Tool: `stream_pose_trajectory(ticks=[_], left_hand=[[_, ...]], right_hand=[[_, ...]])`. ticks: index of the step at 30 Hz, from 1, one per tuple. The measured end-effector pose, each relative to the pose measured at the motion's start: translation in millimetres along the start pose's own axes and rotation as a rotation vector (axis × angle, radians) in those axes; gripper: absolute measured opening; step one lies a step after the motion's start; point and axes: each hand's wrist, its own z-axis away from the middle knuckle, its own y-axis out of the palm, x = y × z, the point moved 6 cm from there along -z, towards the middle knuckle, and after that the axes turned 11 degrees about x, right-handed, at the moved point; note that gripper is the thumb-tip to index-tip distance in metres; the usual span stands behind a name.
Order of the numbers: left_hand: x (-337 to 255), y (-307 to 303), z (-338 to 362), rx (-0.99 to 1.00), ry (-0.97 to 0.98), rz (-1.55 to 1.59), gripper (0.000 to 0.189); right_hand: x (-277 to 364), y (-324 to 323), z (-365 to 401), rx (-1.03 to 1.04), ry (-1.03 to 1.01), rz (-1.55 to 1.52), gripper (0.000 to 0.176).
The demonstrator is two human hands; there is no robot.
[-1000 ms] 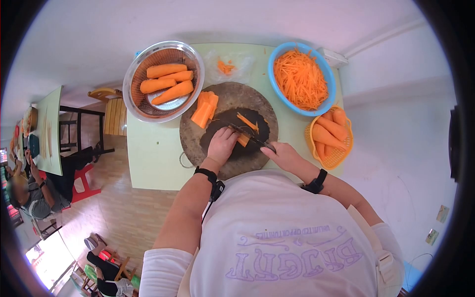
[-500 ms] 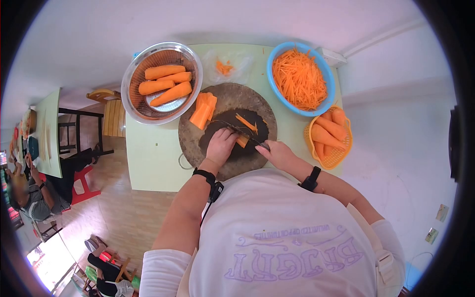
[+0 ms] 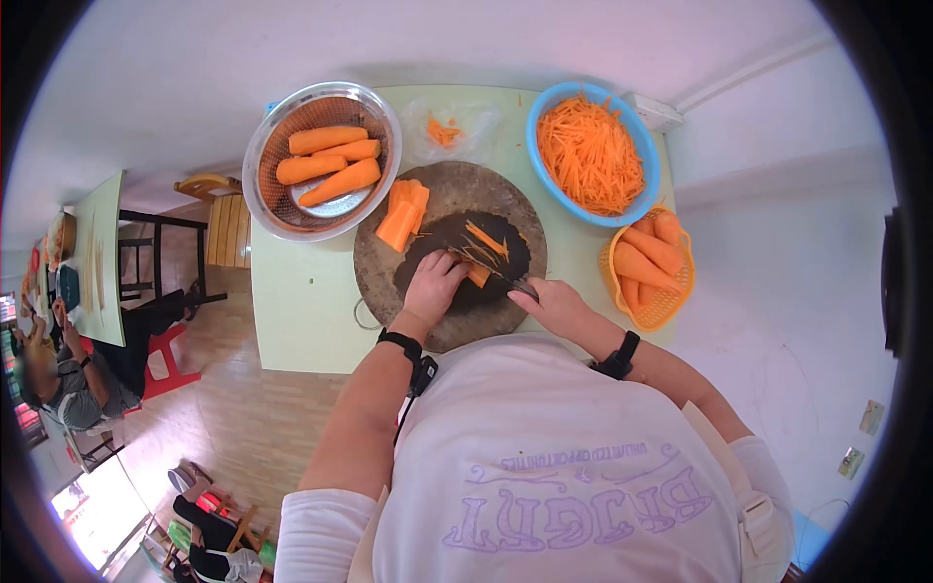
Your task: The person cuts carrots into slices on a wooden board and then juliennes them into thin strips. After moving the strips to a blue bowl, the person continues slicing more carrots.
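Observation:
A round, dark-centred chopping board (image 3: 379, 277) lies in front of me. On it, my left hand (image 3: 433, 289) presses curled fingers onto a carrot piece (image 3: 478, 276), partly hidden beneath them. The handle of a knife (image 3: 526, 289) is closed in my right hand (image 3: 561, 309). Its dark blade angles across the carrot piece, close to my left fingertips, and blends into the dark board. Thin carrot strips (image 3: 486, 239) lie just beyond the blade. Thicker carrot slices (image 3: 402, 215) are stacked at the board's far left.
At the back left stands a steel colander bowl (image 3: 255, 185) with several peeled carrots. A blue basin (image 3: 535, 146) of shredded carrot is at the back right, above a yellow basket (image 3: 663, 314) of carrots. Scraps sit on a plastic bag (image 3: 473, 126). Other people sit at far left.
A few more thin strips lie beside the blade than before. Both hands keep nearly the same place, and the whole view has shifted very slightly.

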Motion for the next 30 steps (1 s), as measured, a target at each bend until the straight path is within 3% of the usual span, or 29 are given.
stream_pose_trajectory(ticks=[15,20,23,30], left_hand=[[-1,-5,-2,-0.028,-0.001,-0.006,0.025],[-1,-4,-1,-0.027,0.018,0.008,0.024],[-2,-5,-1,-0.04,0.008,0.001,0.023],[1,-1,0,-0.027,0.0,-0.015,0.022]], right_hand=[[-5,11,-15,0.001,0.019,0.042,0.05],[-13,8,-13,-0.055,0.002,-0.183,0.051],[-11,1,-6,-0.051,0.078,-0.096,0.051],[-2,2,1,0.008,0.021,-0.008,0.05]])
